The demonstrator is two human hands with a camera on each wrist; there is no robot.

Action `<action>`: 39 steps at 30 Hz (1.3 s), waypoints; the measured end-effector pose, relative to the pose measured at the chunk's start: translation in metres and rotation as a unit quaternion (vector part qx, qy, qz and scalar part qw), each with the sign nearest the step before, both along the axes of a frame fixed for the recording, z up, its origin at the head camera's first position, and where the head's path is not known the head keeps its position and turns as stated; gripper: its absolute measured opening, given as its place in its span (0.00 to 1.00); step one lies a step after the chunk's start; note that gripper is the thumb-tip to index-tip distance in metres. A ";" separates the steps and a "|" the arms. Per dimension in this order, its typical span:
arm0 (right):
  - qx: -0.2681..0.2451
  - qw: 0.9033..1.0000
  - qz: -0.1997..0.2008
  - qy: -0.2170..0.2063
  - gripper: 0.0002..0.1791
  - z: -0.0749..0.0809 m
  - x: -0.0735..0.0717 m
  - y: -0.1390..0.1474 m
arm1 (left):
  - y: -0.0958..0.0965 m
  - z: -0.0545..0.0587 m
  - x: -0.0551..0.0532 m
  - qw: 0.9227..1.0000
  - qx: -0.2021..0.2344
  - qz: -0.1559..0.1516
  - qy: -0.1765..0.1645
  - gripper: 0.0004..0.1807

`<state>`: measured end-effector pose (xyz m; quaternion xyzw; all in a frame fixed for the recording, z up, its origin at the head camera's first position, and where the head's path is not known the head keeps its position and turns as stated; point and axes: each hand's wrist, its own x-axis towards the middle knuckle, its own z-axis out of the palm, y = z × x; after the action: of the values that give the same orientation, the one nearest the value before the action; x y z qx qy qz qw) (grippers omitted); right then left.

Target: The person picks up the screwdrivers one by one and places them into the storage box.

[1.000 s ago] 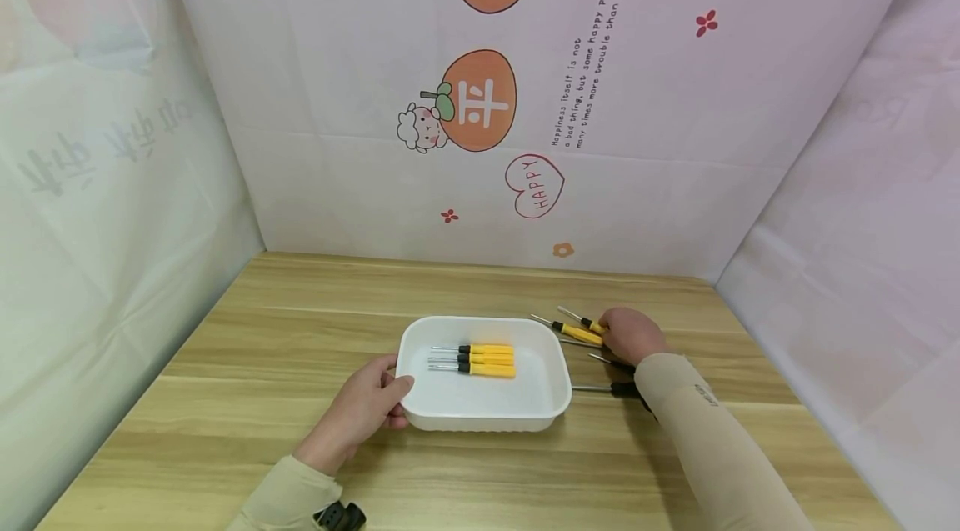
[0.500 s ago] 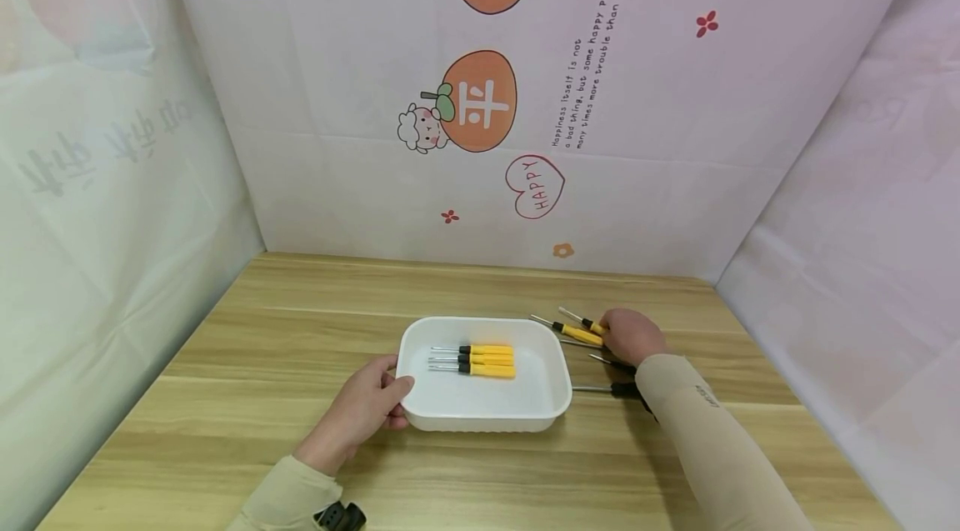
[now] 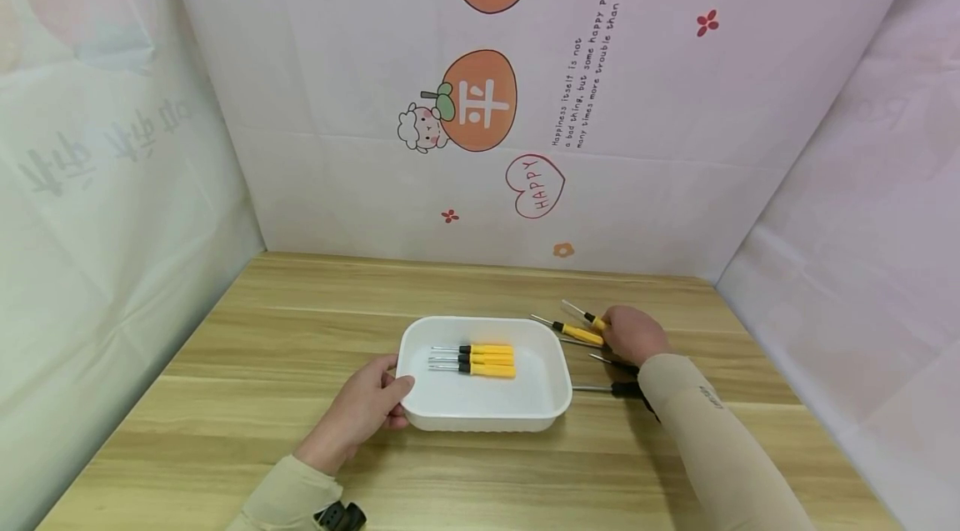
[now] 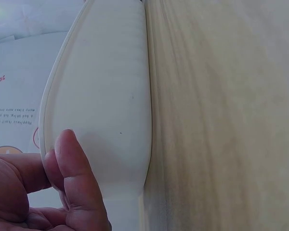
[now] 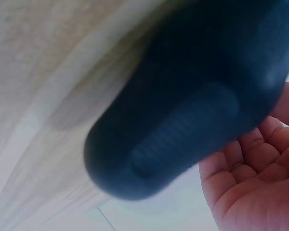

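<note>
My left hand (image 3: 365, 402) grips the left end of a white plastic tray (image 3: 483, 423), thumb over its rim. From the left wrist view, fingers (image 4: 79, 185) lie against the tray's outer wall (image 4: 101, 91). Several small yellow-and-black screwdrivers (image 3: 491, 370) lie side by side in the tray, shafts pointing left. To the right of the tray, my right hand (image 3: 636, 335) pinches the handle of another yellow screwdriver (image 3: 597, 323), its shaft pointing up-left. The fingertips are hidden behind the hand. A large black handle (image 5: 183, 120) fills much of the right wrist view, in front of the right hand.
A second yellow screwdriver (image 3: 581, 334) lies just below the held one, beside a further metal shaft. A black-handled screwdriver (image 3: 624, 389) and another dark one (image 3: 615, 363) lie partly under the right forearm. Printed white sheets (image 3: 360, 181) enclose the wooden table (image 3: 315, 298).
The screwdriver at my right hand has shifted slightly, its tip moving up and right, and the hand has edged with it. My left hand and the tray have stayed put.
</note>
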<state>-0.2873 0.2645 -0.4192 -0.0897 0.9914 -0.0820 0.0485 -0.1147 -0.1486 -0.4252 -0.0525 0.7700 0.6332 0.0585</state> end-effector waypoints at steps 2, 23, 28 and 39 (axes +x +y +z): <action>-0.004 1.000 -0.001 0.002 0.15 0.001 0.001 0.000 | 0.000 0.000 0.000 1.000 0.000 0.000 0.000 0.27; -0.067 0.998 -0.014 0.018 0.21 0.009 0.005 -0.003 | 0.000 -0.001 0.000 1.000 0.000 -0.001 0.002 0.27; -0.087 0.996 -0.019 0.019 0.23 0.008 0.006 -0.001 | 0.000 -0.001 0.000 1.000 0.000 -0.001 0.001 0.27; -0.134 0.991 -0.021 0.021 0.24 0.011 0.010 -0.002 | 0.000 -0.001 0.000 1.000 0.000 -0.003 0.002 0.27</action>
<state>-0.2777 0.2628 -0.4078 -0.0760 0.9741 -0.2128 0.0130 -0.1146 -0.1484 -0.4258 -0.0490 0.7705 0.6328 0.0582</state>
